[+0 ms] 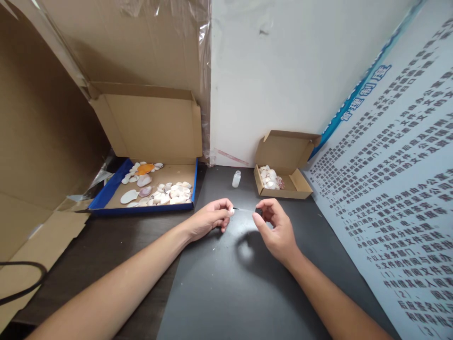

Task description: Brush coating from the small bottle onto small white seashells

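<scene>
My left hand (214,216) pinches a small whitish shell (232,211) between thumb and fingertips. In my right hand (276,229) is a black brush cap (259,211), gripped between thumb and fingers. Its thin clear stem (245,210) points left, and the dark brush tip (236,208) is at the shell; whether it touches is too small to tell. Beyond both hands a small bottle (236,180) stands upright and uncapped, with whitish contents.
At the left, a blue-edged cardboard box (141,213) with a raised lid holds many shells (173,192). A smaller open box (283,192) with shells (269,177) sits back right. A white wall panel (265,85) rises behind; a printed poster (399,156) borders the right.
</scene>
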